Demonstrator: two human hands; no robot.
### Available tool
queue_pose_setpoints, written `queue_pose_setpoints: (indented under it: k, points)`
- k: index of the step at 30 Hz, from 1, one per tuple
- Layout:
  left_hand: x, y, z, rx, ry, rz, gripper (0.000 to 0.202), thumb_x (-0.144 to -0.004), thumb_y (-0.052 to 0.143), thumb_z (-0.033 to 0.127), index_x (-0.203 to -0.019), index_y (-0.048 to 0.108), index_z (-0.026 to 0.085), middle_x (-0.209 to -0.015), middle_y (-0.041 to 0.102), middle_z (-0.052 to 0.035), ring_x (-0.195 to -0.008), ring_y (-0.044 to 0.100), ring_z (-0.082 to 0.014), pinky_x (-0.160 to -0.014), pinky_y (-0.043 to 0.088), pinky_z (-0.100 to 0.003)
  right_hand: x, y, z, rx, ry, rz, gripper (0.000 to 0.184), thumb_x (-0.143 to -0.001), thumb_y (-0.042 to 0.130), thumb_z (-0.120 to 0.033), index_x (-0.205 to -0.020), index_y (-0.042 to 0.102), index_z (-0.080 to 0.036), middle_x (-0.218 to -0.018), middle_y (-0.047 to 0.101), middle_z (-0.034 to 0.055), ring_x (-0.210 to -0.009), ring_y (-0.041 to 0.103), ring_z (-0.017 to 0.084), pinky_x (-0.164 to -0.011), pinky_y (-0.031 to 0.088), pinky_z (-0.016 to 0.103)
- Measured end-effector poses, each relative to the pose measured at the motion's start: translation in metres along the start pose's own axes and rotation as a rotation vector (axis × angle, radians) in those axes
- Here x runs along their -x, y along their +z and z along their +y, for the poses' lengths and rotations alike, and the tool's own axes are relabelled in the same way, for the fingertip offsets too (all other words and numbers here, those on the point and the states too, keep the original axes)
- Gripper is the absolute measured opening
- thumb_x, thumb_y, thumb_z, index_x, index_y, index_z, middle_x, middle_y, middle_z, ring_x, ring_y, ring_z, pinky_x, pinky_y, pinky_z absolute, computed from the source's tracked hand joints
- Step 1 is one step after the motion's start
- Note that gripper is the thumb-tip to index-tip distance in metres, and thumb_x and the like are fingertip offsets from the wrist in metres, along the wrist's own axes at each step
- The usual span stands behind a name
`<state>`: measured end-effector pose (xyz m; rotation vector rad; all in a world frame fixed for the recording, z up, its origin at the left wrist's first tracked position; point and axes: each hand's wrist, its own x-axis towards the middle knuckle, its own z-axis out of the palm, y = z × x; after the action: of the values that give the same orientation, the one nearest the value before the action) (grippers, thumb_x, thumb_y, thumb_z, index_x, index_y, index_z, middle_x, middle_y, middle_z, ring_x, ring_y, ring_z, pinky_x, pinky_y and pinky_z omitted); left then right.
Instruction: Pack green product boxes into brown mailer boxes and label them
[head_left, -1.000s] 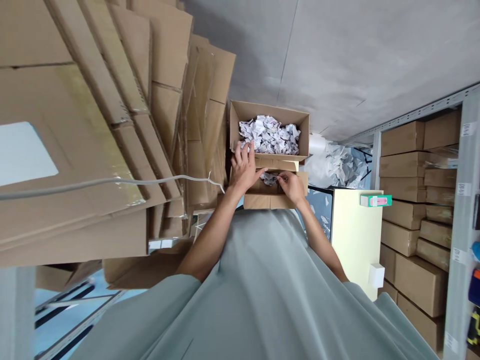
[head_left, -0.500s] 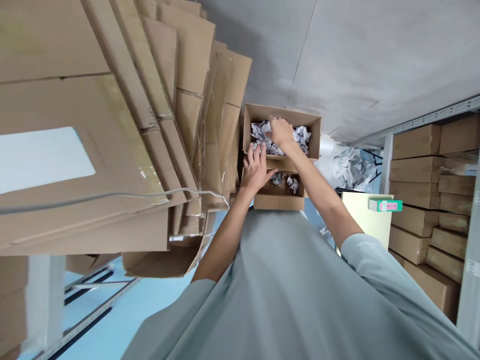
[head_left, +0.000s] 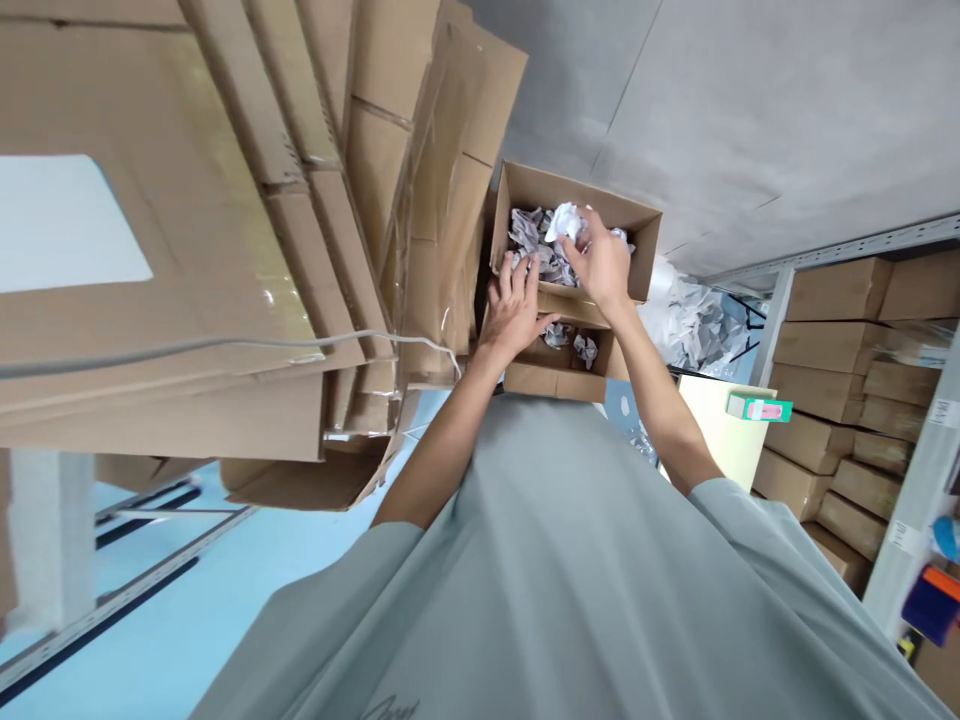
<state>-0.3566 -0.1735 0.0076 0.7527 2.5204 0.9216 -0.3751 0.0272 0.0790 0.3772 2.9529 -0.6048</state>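
My right hand (head_left: 602, 262) is closed round a crumpled ball of white paper (head_left: 566, 221), held just above the far cardboard box (head_left: 646, 258), which is full of crumpled paper. My left hand (head_left: 514, 312) rests with fingers stretched out on the flap between that box and the small near box (head_left: 547, 381). The small box is open and holds a few crumpled paper pieces (head_left: 574, 345).
Flattened cardboard sheets (head_left: 225, 230) are stacked at the left, with a grey cable (head_left: 225, 345) running across them. Shelving with closed cartons (head_left: 862, 350) stands at the right. A cream cabinet (head_left: 720, 430) carries a small green box (head_left: 759, 407). Loose plastic and paper (head_left: 694, 325) lie beyond.
My right hand left the small near box, reached into the far box and now lifts a paper ball out of it. My left hand stayed on the flap.
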Motion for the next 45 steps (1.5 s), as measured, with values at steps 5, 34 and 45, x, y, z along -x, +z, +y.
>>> queue_pose_setpoints:
  k: [5,34,45]
  points:
    - [-0.001,0.004,-0.009,0.11,0.046,0.055,0.111,-0.1,0.071,0.072,-0.18,0.029,0.009,-0.185,0.026,-0.0308,-0.179,0.003,-0.0469,-0.14,0.019,-0.069,0.117,-0.016,-0.003,-0.307,0.061,0.237,0.066,-0.115,0.049,-0.071,-0.158,0.06,-0.022,-0.096,0.077,0.0029,-0.086,0.077,0.022,-0.09,0.064,0.037]
    - [0.11,0.024,-0.023,0.297,-0.382,-0.094,0.074,-0.101,0.075,0.041,-0.166,0.049,0.018,-0.161,0.067,-0.02,-0.158,0.057,-0.0385,-0.134,0.046,-0.056,0.244,0.046,0.026,0.005,0.65,-0.226,0.027,-0.116,0.054,-0.035,-0.128,0.073,-0.021,-0.133,0.08,0.0162,-0.112,0.079,0.03,-0.09,0.054,0.033]
    - [0.105,0.062,0.052,0.246,-0.284,-0.295,0.069,-0.101,0.073,0.026,-0.166,0.052,0.016,-0.145,0.078,-0.0191,-0.127,0.08,-0.0304,-0.117,0.06,-0.046,0.379,0.015,0.08,-0.191,0.881,0.063,0.024,-0.11,0.059,-0.034,-0.117,0.078,-0.023,-0.118,0.086,0.0108,-0.103,0.081,0.027,-0.084,0.052,0.03]
